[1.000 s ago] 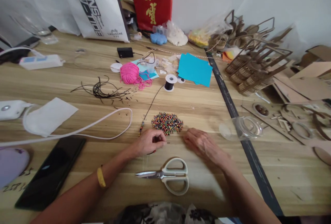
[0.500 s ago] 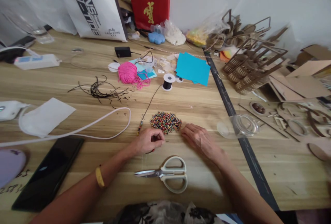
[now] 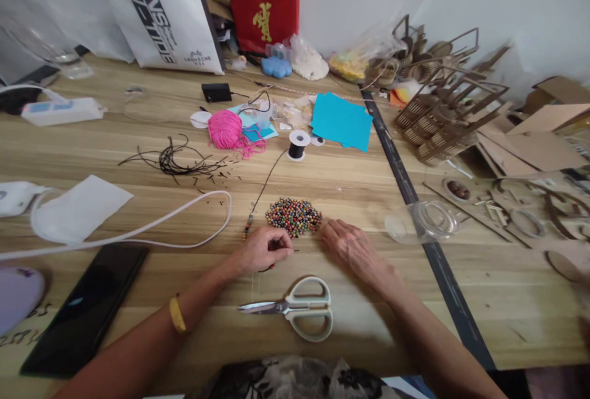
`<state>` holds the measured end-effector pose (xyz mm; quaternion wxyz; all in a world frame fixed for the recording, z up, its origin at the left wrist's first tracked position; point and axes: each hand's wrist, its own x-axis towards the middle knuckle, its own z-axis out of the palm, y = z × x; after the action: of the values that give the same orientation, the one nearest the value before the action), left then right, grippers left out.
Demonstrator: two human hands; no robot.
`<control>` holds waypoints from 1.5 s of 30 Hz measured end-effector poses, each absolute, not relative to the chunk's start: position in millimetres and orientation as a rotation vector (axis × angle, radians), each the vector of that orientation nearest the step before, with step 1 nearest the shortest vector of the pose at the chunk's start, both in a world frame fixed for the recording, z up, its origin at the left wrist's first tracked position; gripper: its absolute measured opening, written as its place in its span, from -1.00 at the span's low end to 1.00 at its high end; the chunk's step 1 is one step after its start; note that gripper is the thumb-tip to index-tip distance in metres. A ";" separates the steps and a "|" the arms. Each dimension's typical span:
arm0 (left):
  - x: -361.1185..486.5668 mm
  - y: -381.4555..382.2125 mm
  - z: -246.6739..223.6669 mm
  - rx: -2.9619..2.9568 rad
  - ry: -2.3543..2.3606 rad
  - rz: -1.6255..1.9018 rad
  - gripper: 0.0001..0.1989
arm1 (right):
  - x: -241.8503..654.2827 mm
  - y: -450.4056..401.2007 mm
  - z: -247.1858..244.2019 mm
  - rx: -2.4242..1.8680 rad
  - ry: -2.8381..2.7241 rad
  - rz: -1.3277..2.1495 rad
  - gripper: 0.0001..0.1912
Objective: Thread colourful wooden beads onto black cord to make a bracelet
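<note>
My left hand (image 3: 266, 249) is closed in a pinch on a thin black cord (image 3: 268, 180). A short dark tip of the cord pokes out past the thumb and finger. Small coloured beads are threaded on the cord left of this hand, and it runs back to a white spool (image 3: 298, 144). My right hand (image 3: 345, 240) rests at the right edge of a heap of multicoloured beads (image 3: 294, 217). Its fingers are bent together and downward, and the fingertips and anything between them are hidden. Scissors (image 3: 295, 308) with pale handles lie in front of my hands.
A white cable (image 3: 184, 207) loops on the left, near a black phone (image 3: 85, 310). Cut black cords (image 3: 177, 162), pink yarn (image 3: 225, 129) and blue sheets (image 3: 342, 121) lie farther back. To the right are a clear jar (image 3: 436, 222) and brown slatted baskets (image 3: 436, 122).
The whole view has shifted very slightly. Both hands keep the same places by the bead heap, with no visible change in grip.
</note>
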<state>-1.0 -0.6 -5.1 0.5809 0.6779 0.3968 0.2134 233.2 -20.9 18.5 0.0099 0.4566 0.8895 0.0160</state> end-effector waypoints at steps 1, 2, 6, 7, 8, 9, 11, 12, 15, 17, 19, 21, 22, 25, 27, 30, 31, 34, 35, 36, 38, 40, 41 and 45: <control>-1.1 -0.6 -5.4 1.583 0.928 0.494 -0.89 | 232.3 -22.6 16.7 1.448 2.758 0.077 -0.84; -1.1 -0.6 -5.6 1.584 0.928 0.491 -0.89 | 231.9 -23.7 14.6 1.467 2.746 0.098 -0.83; -1.6 -0.8 -5.9 1.593 0.931 0.483 -0.87 | 239.2 -19.3 6.5 1.650 2.669 0.209 -0.83; -1.8 -0.8 -5.7 1.592 0.931 0.482 -0.86 | 243.2 -16.1 4.9 1.747 2.629 0.248 -0.84; -2.0 -0.9 -5.5 1.591 0.932 0.480 -0.86 | 247.6 -12.5 3.6 1.827 2.605 0.266 -0.85; -2.2 -1.0 -5.3 1.591 0.933 0.477 -0.85 | 251.9 -8.7 2.3 1.905 2.605 0.278 -0.85; -2.6 -1.0 -5.1 1.596 0.930 0.474 -0.86 | 259.0 -2.0 0.4 2.000 2.655 0.263 -0.85; -2.7 -0.9 -5.0 1.596 0.929 0.474 -0.86 | 261.5 0.9 -0.2 2.027 2.685 0.247 -0.84; -2.7 -0.8 -5.3 1.588 0.932 0.475 -0.85 | 266.2 7.5 0.4 2.073 2.746 0.227 -0.83; -2.6 -0.8 -5.4 1.580 0.936 0.473 -0.86 | 269.1 12.1 2.7 2.121 2.752 0.256 -0.82; -2.6 -0.8 -5.5 1.572 0.933 0.471 -0.86 | 272.5 17.7 5.8 2.172 2.746 0.306 -0.82; -2.6 -0.8 -6.0 1.568 0.924 0.473 -0.86 | 276.0 24.0 8.6 2.208 2.711 0.359 -0.81; -2.7 -0.7 -6.4 1.571 0.920 0.474 -0.86 | 277.4 27.2 9.7 2.224 2.677 0.376 -0.82; -2.7 -0.3 -8.0 1.582 0.921 0.486 -0.86 | 280.0 34.6 12.6 2.256 2.618 0.385 -0.86; -2.5 0.0 -8.5 1.588 0.917 0.494 -0.85 | 279.8 36.3 14.6 2.199 2.704 0.341 -0.80; -2.3 0.1 -7.7 1.591 0.912 0.496 -0.86 | 276.0 32.4 17.2 2.008 2.894 0.240 -0.78; -2.3 0.0 -7.3 1.592 0.914 0.497 -0.86 | 273.7 29.6 17.6 1.958 2.928 0.216 -0.83; -2.4 -0.3 -6.7 1.599 0.918 0.501 -0.87 | 264.0 18.8 15.8 1.936 2.966 0.135 -0.93; -2.4 -0.4 -6.9 1.603 0.917 0.503 -0.87 | 260.2 15.0 14.4 1.952 2.981 0.072 -0.90; -2.5 -0.5 -7.3 1.606 0.916 0.505 -0.87 | 256.5 11.6 13.0 1.956 3.003 0.003 -0.87; -2.5 -0.7 -8.2 1.608 0.914 0.510 -0.88 | 249.9 6.0 10.5 1.881 3.089 -0.136 -0.81; -2.5 -0.8 -8.8 1.604 0.918 0.511 -0.88 | 245.1 2.3 9.5 1.746 3.169 -0.276 -0.80; -2.4 -0.8 -8.9 1.602 0.920 0.509 -0.87 | 243.5 1.1 9.5 1.677 3.191 -0.345 -0.80; -2.2 -0.6 -8.0 1.603 0.927 0.497 -0.87 | 241.3 -1.4 10.7 1.468 3.184 -0.503 -0.79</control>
<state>-2.2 -0.6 -8.0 0.5746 0.6844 0.3958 0.2119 241.3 -1.4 10.7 -0.1989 0.4062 0.8809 -0.1393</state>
